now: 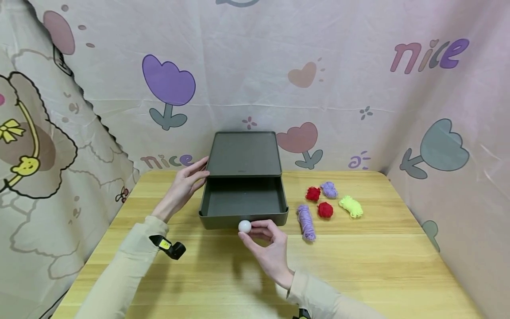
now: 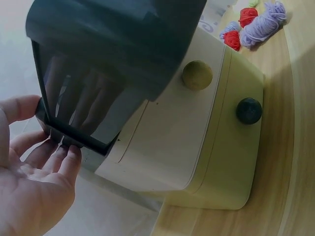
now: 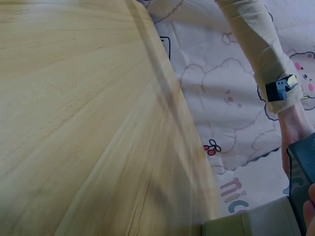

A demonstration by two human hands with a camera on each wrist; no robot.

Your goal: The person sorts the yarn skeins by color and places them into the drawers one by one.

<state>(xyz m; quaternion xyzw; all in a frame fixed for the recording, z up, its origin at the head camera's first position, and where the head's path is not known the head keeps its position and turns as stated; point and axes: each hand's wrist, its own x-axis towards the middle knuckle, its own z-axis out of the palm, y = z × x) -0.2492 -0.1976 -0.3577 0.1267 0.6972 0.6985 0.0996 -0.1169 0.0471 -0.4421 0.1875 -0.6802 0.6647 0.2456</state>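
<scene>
A small drawer cabinet has a dark grey top (image 1: 245, 154) and a dark grey upper drawer (image 1: 244, 195) pulled out toward me. On the drawer's front is a round white knob (image 1: 245, 227), which my right hand (image 1: 271, 248) pinches between thumb and fingers. My left hand (image 1: 184, 186) rests its fingertips against the cabinet's left side. From the left wrist, the left hand (image 2: 42, 182) shows thumb and fingers touching the dark casing's edge. Only the fingers (image 3: 310, 206) of the right hand appear at the right wrist view's edge.
Below the dark drawer are a white drawer (image 2: 167, 128) with a gold knob (image 2: 197, 75) and a yellow drawer (image 2: 226, 147) with a dark knob (image 2: 249, 110). Right of the cabinet lie purple yarn (image 1: 306, 223), red yarn (image 1: 325, 210) and yellow-green yarn (image 1: 351, 207) on the wooden table (image 1: 382, 266).
</scene>
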